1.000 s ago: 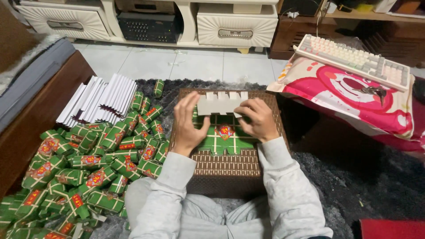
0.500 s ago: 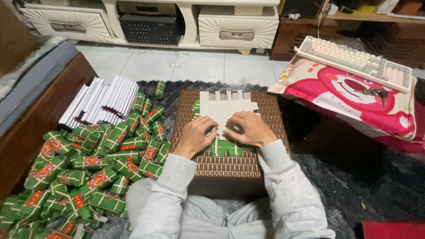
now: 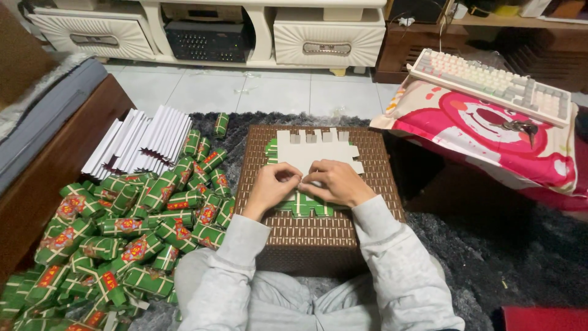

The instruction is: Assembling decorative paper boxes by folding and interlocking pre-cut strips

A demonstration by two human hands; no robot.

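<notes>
Both hands, left and right, pinch a flat cardboard blank on the wicker box.

Flat card sheet on wicker stool

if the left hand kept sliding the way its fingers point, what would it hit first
The left hand points right, toward the right hand. Their fingertips already nearly meet over the flat white card blank on the woven brown stool, so it would likely meet the right hand's fingers first.
</notes>
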